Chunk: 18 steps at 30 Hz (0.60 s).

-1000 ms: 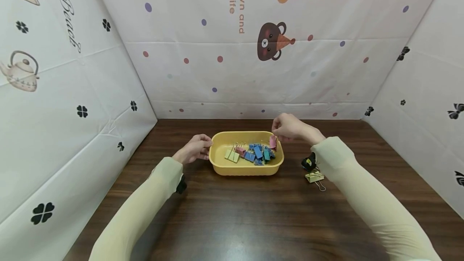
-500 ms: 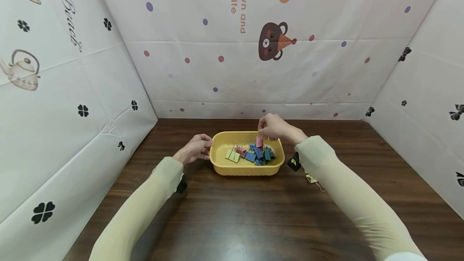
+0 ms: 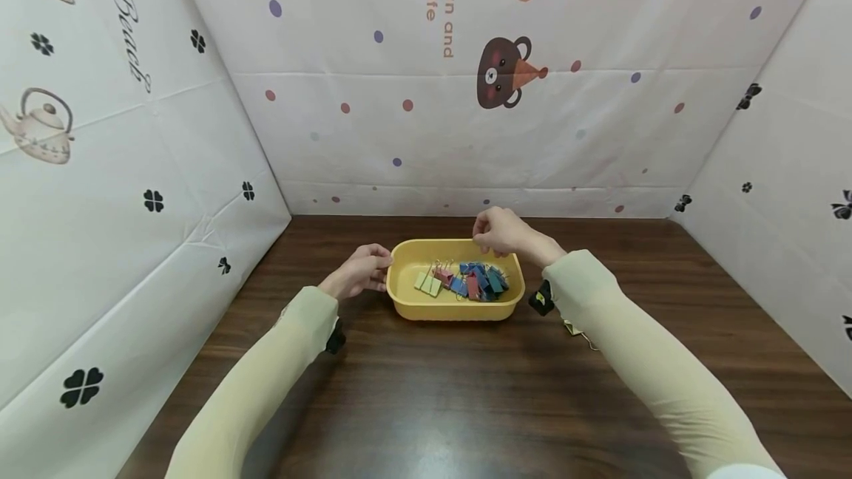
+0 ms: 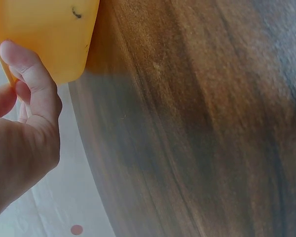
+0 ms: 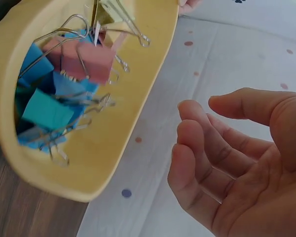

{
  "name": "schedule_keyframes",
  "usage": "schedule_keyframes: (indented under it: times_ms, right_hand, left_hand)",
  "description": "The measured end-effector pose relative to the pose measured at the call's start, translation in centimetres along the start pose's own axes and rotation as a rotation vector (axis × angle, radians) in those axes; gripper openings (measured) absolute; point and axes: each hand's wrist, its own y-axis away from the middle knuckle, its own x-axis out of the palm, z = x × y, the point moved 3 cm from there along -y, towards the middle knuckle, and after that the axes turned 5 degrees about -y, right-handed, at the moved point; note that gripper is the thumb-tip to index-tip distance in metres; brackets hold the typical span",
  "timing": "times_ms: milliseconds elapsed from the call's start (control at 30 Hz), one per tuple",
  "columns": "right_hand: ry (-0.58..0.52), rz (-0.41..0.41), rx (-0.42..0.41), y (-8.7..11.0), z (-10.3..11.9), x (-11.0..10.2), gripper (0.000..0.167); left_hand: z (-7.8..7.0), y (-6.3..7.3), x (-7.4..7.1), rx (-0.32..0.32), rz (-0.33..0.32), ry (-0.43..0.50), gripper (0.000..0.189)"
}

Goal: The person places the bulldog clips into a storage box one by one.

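Observation:
A yellow plastic basket (image 3: 452, 312) stands on the table, holding several binder clips in blue, green, red and pale yellow. My left hand (image 3: 359, 272) pinches the basket's left rim between thumb and fingers; in the left wrist view the thumb (image 4: 27, 61) lies against the basket wall. Above the basket's back right rim is my right hand (image 3: 502, 233), fingers loosely bent, nothing between them. A red binder clip (image 5: 84, 59) lies on the blue binder clips. Beside it sits a green binder clip (image 5: 47, 109). Two pale yellow binder clips (image 3: 427, 284) lie to the left inside.
On the table (image 3: 426, 390), right of the basket, a pale yellow binder clip (image 3: 572, 328) is mostly hidden behind my right sleeve. White printed cloth (image 3: 373, 131) encloses the table at the back and both sides.
My right hand moved left over the basket with a red binder clip and let it go; the clip now lies on the others. My left hand stayed at the rim.

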Motion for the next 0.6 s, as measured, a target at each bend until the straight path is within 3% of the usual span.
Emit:
schedule_keyframes:
  times_ms: [600]
  right_hand:
    - [0.031,-0.007,0.084,3.9,-5.5,-3.5,0.017]
  left_hand:
    - [0.1,0.1,0.0,0.004,0.005,-0.013,0.024]
